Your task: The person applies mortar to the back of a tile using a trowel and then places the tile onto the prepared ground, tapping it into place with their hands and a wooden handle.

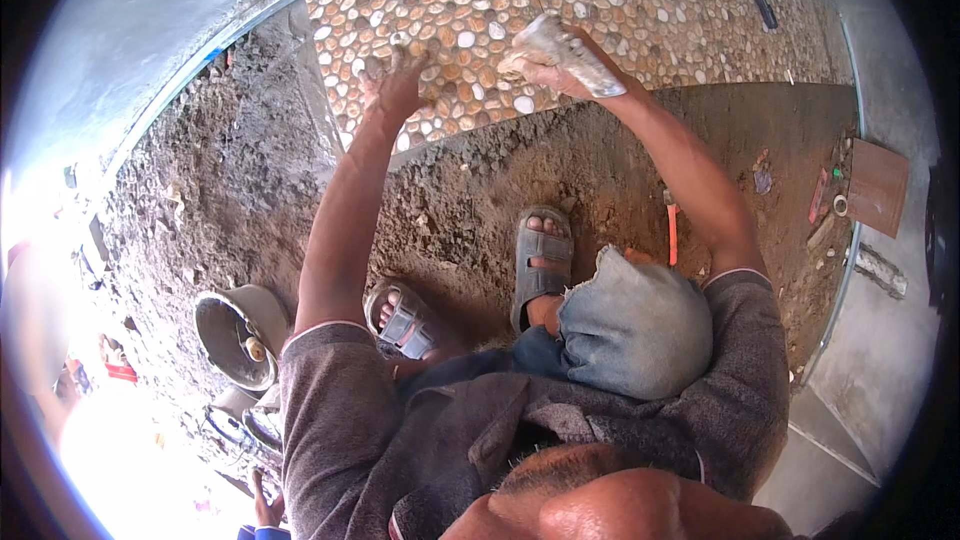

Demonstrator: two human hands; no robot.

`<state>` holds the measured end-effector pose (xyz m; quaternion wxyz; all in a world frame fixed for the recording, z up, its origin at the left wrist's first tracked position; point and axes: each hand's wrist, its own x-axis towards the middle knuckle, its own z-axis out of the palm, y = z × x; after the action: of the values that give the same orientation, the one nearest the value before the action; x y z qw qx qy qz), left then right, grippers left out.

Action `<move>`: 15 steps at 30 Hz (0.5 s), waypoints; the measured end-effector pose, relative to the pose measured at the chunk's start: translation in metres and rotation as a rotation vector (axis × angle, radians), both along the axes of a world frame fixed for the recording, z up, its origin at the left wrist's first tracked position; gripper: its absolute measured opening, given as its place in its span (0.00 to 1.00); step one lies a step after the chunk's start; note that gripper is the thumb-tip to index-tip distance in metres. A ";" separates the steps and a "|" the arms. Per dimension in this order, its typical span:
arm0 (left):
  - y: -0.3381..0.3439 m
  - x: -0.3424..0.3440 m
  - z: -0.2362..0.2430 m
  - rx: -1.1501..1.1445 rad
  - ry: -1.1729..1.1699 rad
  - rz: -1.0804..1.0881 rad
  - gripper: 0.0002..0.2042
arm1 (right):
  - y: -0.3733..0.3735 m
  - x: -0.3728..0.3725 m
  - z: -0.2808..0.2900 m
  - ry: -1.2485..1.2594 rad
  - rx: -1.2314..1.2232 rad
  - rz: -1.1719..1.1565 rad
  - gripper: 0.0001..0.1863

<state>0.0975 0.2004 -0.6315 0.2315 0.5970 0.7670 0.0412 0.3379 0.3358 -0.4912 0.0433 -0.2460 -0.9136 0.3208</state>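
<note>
My left hand (393, 85) lies with fingers spread on pebble-patterned floor tiles (460, 80), near their left edge. Further right, over the same tiles, my right hand (560, 77) is closed round a crumpled, whitish, dirt-smeared piece (565, 50). It looks like cloth or plastic; I cannot tell which. A thin seam between tiles runs just beyond that hand. Between the tiles and my sandalled feet (545, 250) lies a strip of damp, brownish-grey mortar or soil (480, 175).
A tool with an orange handle (672, 232) lies right of my knee. A dirty bucket (268, 312) stands at left. A dark object (765, 10) sits on the far tiles. At right, a brown tile (878, 188) is by the wall. Another person's hand (266, 506) shows lower left.
</note>
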 end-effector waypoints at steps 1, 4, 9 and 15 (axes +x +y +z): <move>0.001 -0.001 -0.002 0.023 0.004 -0.015 0.44 | 0.003 0.000 0.001 0.205 0.054 0.029 0.17; 0.001 -0.003 -0.006 0.009 -0.181 0.071 0.45 | 0.009 -0.004 0.003 0.242 -0.227 -0.056 0.15; 0.002 0.001 0.001 -0.042 0.009 0.044 0.43 | 0.015 -0.015 0.006 0.337 0.079 -0.189 0.13; 0.002 0.000 0.005 -0.070 0.046 0.055 0.42 | 0.051 -0.030 0.001 0.248 0.170 -0.201 0.15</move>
<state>0.0979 0.2020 -0.6263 0.2335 0.5682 0.7890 0.0071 0.3076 0.3863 -0.4905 0.2082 -0.2900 -0.8959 0.2645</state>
